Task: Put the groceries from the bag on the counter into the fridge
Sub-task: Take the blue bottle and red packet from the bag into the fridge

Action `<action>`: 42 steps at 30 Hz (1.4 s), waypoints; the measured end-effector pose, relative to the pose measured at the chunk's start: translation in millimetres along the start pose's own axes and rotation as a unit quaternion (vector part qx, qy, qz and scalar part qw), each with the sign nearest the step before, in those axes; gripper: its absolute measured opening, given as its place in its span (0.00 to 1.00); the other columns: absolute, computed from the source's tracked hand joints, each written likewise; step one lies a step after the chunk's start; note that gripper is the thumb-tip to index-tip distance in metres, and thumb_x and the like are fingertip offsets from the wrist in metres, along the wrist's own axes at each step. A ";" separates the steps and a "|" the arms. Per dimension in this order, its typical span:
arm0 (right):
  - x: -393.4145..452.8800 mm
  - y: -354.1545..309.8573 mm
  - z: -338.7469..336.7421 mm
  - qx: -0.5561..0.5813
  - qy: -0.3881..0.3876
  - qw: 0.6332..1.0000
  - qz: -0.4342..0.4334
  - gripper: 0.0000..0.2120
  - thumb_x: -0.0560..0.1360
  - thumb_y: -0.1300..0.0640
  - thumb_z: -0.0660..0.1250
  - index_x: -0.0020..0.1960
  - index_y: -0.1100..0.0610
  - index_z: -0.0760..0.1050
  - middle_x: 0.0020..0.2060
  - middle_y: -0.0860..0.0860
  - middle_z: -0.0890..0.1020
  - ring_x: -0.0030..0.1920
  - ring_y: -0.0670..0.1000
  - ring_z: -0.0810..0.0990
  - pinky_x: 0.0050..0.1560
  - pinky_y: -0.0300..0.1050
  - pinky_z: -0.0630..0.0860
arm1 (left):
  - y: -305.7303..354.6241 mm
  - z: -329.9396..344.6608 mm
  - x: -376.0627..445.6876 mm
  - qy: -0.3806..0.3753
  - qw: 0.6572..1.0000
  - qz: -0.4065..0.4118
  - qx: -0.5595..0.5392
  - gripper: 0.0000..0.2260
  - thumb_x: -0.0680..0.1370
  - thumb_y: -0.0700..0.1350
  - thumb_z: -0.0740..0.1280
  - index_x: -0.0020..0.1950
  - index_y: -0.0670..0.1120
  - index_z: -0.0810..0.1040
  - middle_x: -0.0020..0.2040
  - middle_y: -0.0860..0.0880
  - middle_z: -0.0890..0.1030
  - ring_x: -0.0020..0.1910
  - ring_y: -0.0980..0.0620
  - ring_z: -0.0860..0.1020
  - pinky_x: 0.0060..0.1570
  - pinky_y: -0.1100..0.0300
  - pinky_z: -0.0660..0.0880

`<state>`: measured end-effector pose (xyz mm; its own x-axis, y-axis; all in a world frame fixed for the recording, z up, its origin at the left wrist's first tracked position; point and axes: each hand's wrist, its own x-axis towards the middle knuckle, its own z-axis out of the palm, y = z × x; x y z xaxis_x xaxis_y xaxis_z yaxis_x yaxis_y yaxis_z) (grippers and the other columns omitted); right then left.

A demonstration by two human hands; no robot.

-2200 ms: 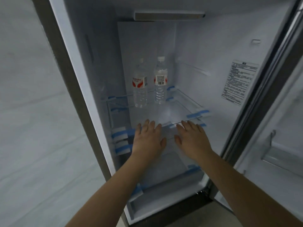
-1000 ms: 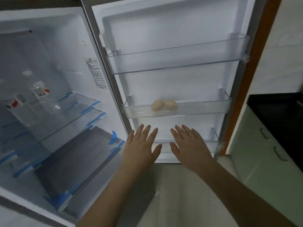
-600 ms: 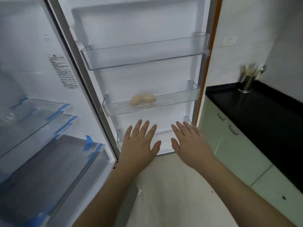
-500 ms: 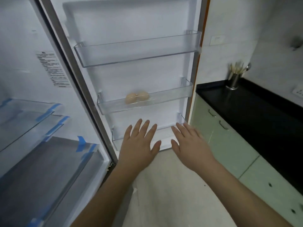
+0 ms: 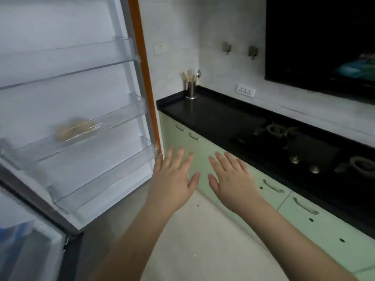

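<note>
- Both hands are empty. The left hand (image 5: 172, 185) and the right hand (image 5: 233, 179) are held out side by side, palms down, fingers straight and spread wide, touching nothing.
- The grocery bag named in the task is not in view. The visible stretch of black counter (image 5: 219, 114) carries only a steel utensil holder (image 5: 190, 90) at its far end and a gas hob (image 5: 294, 151) further right.
- My reading of the step in hand: turning from the open fridge to the counter to fetch the next item. To do it well, keep turning to the right hand's side until the bag shows, then reach with fingers already open, as they are now.
- The fridge door (image 5: 71, 82) stands open just beyond the left hand's fingertips. It should stay open, so take care that the left arm does not knock it.
- Two eggs (image 5: 75, 128), blurred, lie in the middle door shelf (image 5: 113, 122), up and away from the left hand. They lie side by side along the shelf, so the pair's long axis follows the shelf's length.
- Which way the bag faces, and its long axis, cannot be told from here.
- The lower door shelf (image 5: 105, 179), nearest the left hand, looks free, and could take small items.
- Green cabinet fronts (image 5: 324, 226) run under the counter, just past the right hand.
</note>
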<state>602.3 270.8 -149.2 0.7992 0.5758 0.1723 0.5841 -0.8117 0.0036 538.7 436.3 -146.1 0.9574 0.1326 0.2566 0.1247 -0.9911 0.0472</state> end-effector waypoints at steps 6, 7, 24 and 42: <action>-57.9 77.9 -12.8 -0.025 0.012 0.992 0.124 0.31 0.77 0.43 0.43 0.72 0.54 0.68 0.71 0.53 0.70 0.73 0.56 0.66 0.71 0.55 0.61 | 96.4 4.4 22.7 -0.028 0.993 0.109 -0.040 0.29 0.79 0.64 0.42 0.80 0.56 0.50 0.81 0.51 0.49 0.79 0.46 0.46 0.75 0.48 0.43; -69.2 91.2 -14.7 -0.024 0.017 0.989 0.144 0.30 0.77 0.44 0.45 0.71 0.55 0.70 0.70 0.53 0.72 0.72 0.56 0.68 0.70 0.56 0.63 | 113.3 5.3 25.0 -0.026 0.991 0.127 -0.040 0.31 0.78 0.64 0.39 0.80 0.56 0.50 0.81 0.51 0.50 0.79 0.46 0.46 0.75 0.48 0.43; -318.5 312.1 -51.4 -0.055 0.074 0.927 0.364 0.26 0.78 0.46 0.49 0.70 0.55 0.71 0.68 0.53 0.75 0.69 0.57 0.71 0.67 0.57 0.68 | 438.9 10.7 -7.9 -0.009 0.931 0.357 -0.080 0.30 0.78 0.63 0.44 0.78 0.53 0.59 0.79 0.49 0.61 0.78 0.46 0.56 0.75 0.46 0.54; -430.7 428.3 -57.4 -0.095 0.107 0.846 0.514 0.26 0.77 0.47 0.51 0.70 0.55 0.72 0.68 0.53 0.75 0.69 0.57 0.71 0.67 0.56 0.67 | 630.2 42.8 -4.8 -0.035 0.855 0.508 -0.103 0.31 0.78 0.63 0.42 0.78 0.51 0.59 0.78 0.48 0.61 0.78 0.45 0.56 0.75 0.45 0.55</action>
<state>500.1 -330.4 -165.4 0.8147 -0.4587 0.3547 -0.4543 -0.8851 -0.1011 623.8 -189.5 -159.0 0.5588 -0.8028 0.2082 -0.8214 -0.5703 0.0055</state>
